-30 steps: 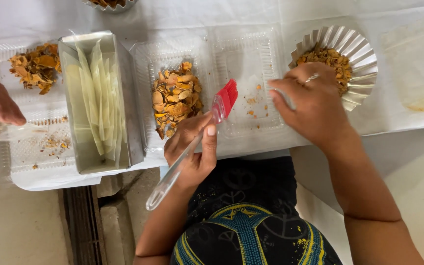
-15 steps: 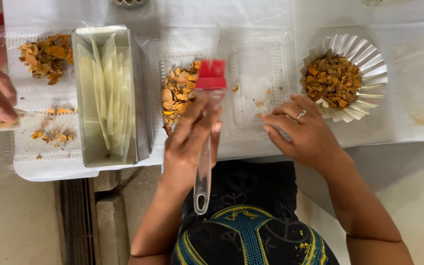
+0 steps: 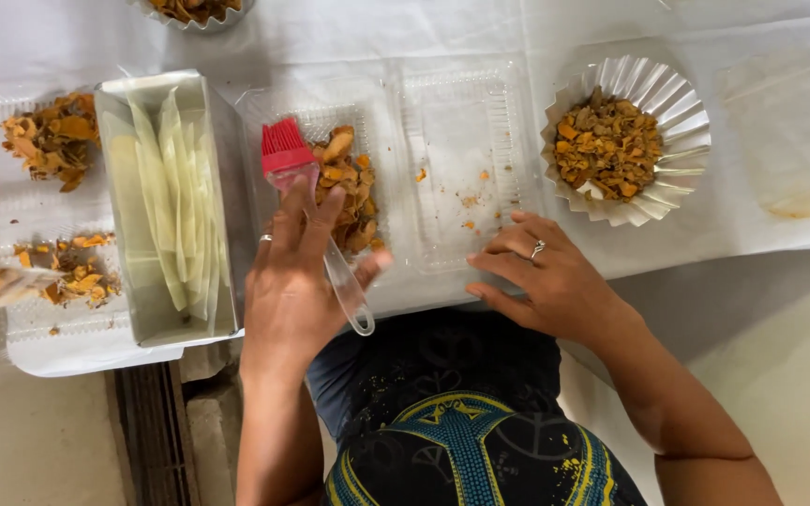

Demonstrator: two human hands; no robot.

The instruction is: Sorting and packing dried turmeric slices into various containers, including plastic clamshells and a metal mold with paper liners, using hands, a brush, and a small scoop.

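We note left hand (image 3: pixel 294 281) gripping brush (image 3: pixel 304 197): red bristles far of fingers, beside fried pieces (image 3: pixel 349 187) in clear tray (image 3: pixel 442 159); handle near. Right hand (image 3: pixel 555 281) open, fingertips on tray's near edge.

Red-bristled clear-handled brush (image 3: pixel 285 155), silver pleated foil cup (image 3: pixel 653 103), orange-brown filling (image 3: pixel 608 148)

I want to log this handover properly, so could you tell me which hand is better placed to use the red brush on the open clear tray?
Left. The left hand already holds the brush, its red bristles over the clear tray beside the orange-brown pieces. The right hand is empty, resting at the tray's near edge, probably best for steadying it.
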